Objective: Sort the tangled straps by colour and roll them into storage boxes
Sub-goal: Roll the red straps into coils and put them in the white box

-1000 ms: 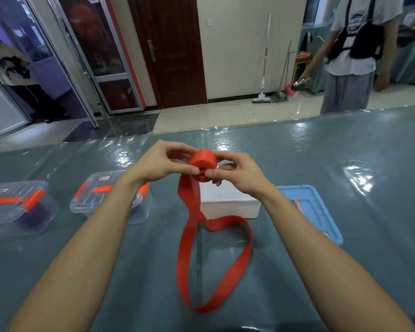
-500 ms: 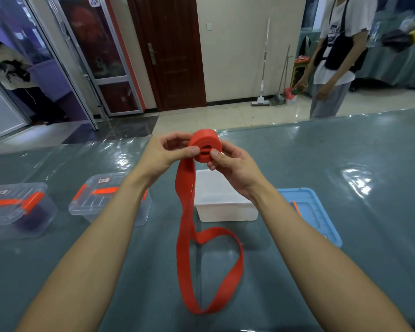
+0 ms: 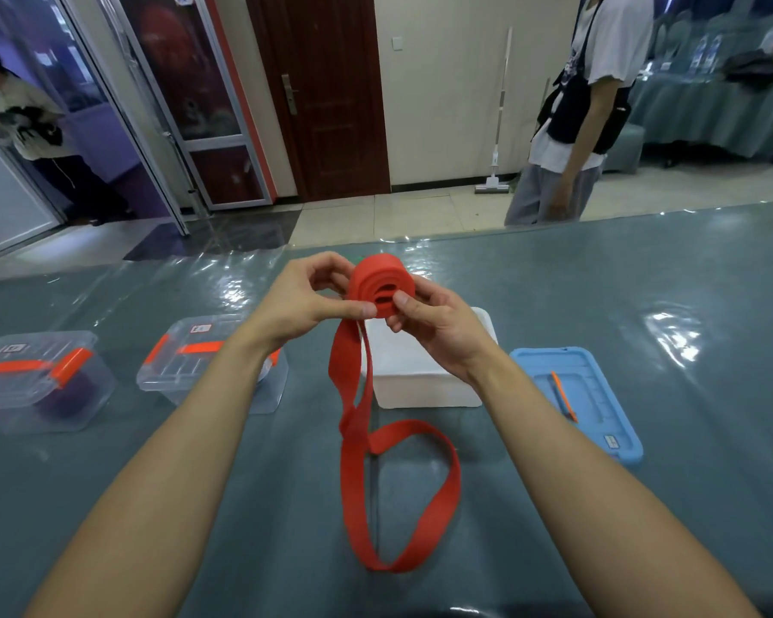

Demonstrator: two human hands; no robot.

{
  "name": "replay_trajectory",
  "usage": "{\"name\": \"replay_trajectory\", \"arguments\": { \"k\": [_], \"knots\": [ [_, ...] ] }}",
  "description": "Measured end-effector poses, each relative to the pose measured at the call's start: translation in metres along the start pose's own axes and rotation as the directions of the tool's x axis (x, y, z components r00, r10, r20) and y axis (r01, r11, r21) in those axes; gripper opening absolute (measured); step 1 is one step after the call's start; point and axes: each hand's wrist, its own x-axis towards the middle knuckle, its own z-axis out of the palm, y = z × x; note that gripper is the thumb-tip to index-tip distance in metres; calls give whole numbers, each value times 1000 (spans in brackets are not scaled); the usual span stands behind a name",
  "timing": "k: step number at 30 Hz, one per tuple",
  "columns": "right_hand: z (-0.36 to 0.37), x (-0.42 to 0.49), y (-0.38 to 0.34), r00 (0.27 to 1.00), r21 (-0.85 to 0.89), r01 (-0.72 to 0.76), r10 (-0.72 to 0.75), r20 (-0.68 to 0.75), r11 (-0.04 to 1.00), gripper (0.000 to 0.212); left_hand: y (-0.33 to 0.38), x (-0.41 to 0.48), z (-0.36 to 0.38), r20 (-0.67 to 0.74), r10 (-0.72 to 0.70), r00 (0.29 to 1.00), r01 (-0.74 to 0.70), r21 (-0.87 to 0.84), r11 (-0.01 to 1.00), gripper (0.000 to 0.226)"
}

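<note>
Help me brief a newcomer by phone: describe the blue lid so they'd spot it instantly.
Start at the grey-green table, find the white box at its middle, then look just to its right. The blue lid lies flat there, separate from the box; it's the table's only blue thing, a thin orange strip across it.

On the table [image 3: 643, 283], in 1 row from left to right: box 1 [image 3: 32, 381], box 2 [image 3: 184, 363], box 3 [image 3: 420, 381], then a lid [image 3: 590, 394] lying flat. Above box 3, a roll [image 3: 378, 283] pinched between left hand [image 3: 304, 301] and right hand [image 3: 438, 323]. Hanging from the roll, a strap [image 3: 358, 483], down before box 3 and looped on the table. Behind the table, at right, a person [image 3: 585, 104] standing.
</note>
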Motion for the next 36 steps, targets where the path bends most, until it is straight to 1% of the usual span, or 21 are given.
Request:
{"name": "replay_trajectory", "arguments": {
  "k": [2, 3, 5, 6, 10, 12, 14, 16, 18, 20, 21, 22, 24, 25, 26, 28, 29, 30, 31, 33, 36],
  "knots": [
    [5, 1, 4, 1000, 30, -3, 3, -5, 1000, 30, -7, -3, 6, -85, -14, 996, 6, -91, 996, 55],
    [5, 1, 6, 1000, 38, 1, -1, -15, 999, 31, -11, -4, 8, -104, -27, 994, 12, -143, 990, 55],
    [4, 3, 7, 999, 39, 15, -13, -40, 999, 35, -17, -6, 12, -96, -55, 994, 32, -228, 973, 57],
    [3, 4, 7, 998, 39, 21, -19, -54, 999, 38, -20, -7, 14, -99, -66, 993, 40, -240, 970, 60],
    [1, 0, 13, 997, 3, 9, -9, -81, 1000, 45, -21, -5, 15, -140, -56, 989, 35, -155, 987, 63],
    [-1, -1, 13, 997, 6, -1, 1, -75, 1000, 49, -16, -1, 10, -103, -29, 994, 17, -118, 993, 62],
    [-2, -1, 12, 997, 52, 2, 2, -76, 999, 55, -11, 3, 7, -48, -39, 998, 32, -137, 990, 63],
    [-2, 0, 12, 996, 85, 6, 2, -94, 996, 54, -10, 7, 10, -26, -72, 997, 67, -153, 986, 64],
    [-4, -2, 15, 994, 55, -12, 18, -104, 998, 48, -12, 8, 14, -29, -88, 996, 85, -100, 991, 64],
    [-9, -6, 15, 993, -59, -54, 48, -109, 997, 43, -12, 10, 13, -25, -81, 996, 82, 16, 997, 58],
    [-11, -8, 12, 992, -153, -75, 58, -113, 985, 45, -11, 11, 10, -9, -73, 997, 74, 86, 994, 56],
    [-14, -9, 6, 990, -269, -90, 58, -125, 959, 53, -8, 13, 6, 19, -65, 998, 61, 169, 984, 55],
    [-16, -9, -8, 987, -520, -102, 22, -159, 848, 77, 1, 19, -1, 112, -59, 992, 12, 382, 924, 50],
    [-16, -7, -15, 989, -631, -101, 9, -146, 769, 82, 6, 22, -1, 158, -61, 986, -24, 486, 874, 48],
    [-14, -4, -22, 994, -719, -93, 19, -110, 689, 80, 11, 26, -1, 192, -61, 980, -60, 565, 823, 47],
    [-8, 0, -30, 997, -830, -68, 68, -37, 553, 60, 21, 32, 2, 225, -56, 973, -100, 625, 774, 47],
    [-6, 1, -32, 997, -855, -55, 68, -23, 516, 51, 25, 34, 2, 224, -55, 973, -99, 620, 779, 48],
    [-6, 1, -33, 998, -859, -47, 49, -26, 509, 46, 27, 35, 0, 214, -56, 975, -83, 587, 805, 48],
    [-6, 0, -35, 999, -845, -41, 22, -35, 532, 44, 28, 33, -3, 201, -57, 978, -58, 524, 850, 50],
    [-9, -2, -40, 998, -764, -12, -34, -44, 645, 44, 25, 27, -9, 187, -75, 980, 7, 343, 939, 55],
    [-11, 1, -45, 993, -515, 54, -102, -64, 856, 43, 19, 18, -10, 141, -71, 987, 65, 45, 997, 54]
  ]
}}
